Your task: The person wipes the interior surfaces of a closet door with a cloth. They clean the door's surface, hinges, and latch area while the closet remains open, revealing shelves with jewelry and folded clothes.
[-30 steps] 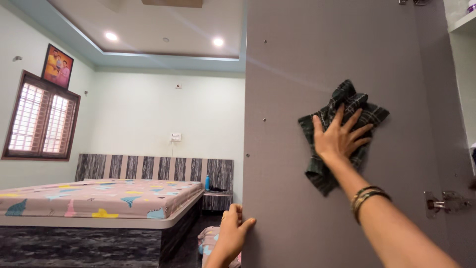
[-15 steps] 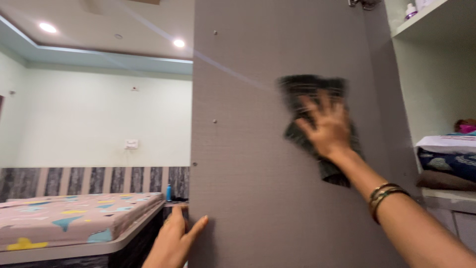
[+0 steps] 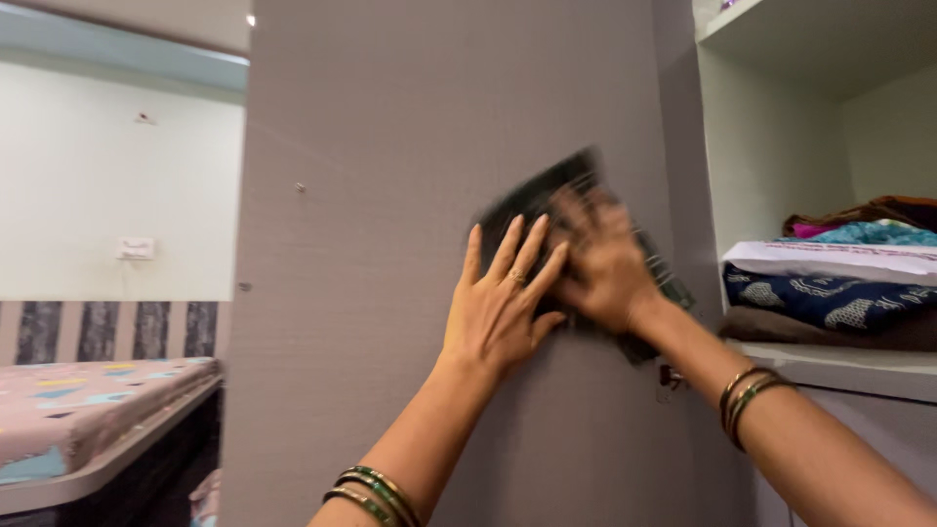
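Grey wardrobe door (image 3: 410, 146), upright, filling mid-frame. Bed (image 3: 88, 410) at lower left, well apart. Open shelf (image 3: 839, 356) at right, bearing folded clothes (image 3: 830, 293). Left hand (image 3: 503, 303), fingers spread, flat against door, gripping nothing. Right hand (image 3: 605, 263), blurred, fingers splayed, pressing dark checked cloth (image 3: 547, 200) against door, just beside left hand.
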